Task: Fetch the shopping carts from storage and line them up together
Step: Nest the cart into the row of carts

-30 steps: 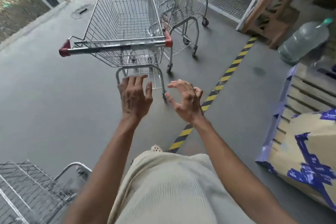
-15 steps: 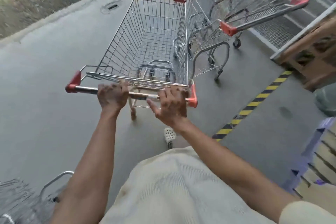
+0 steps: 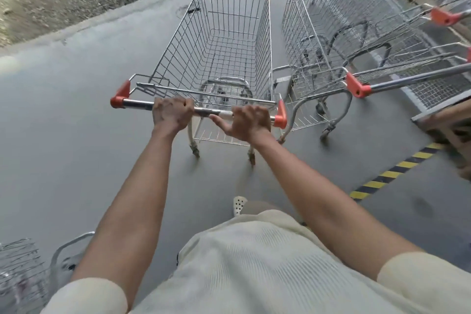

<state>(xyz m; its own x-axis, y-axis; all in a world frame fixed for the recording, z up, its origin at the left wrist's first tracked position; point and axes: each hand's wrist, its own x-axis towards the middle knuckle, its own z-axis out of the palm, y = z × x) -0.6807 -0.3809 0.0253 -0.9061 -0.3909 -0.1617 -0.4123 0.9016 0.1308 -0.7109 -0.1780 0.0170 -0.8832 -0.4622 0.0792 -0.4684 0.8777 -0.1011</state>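
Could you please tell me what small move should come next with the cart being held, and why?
Probably ease it straight forward a little. The left grip and right grip hold the handle of the cart, which stands close beside the neighbouring cart, roughly parallel, yet its handle sits nearer the person than that cart's red handle end. A short push should bring them level.

Left hand [image 3: 172, 113], right hand [image 3: 248, 122] side by side, both gripping cart handle [image 3: 137, 104].
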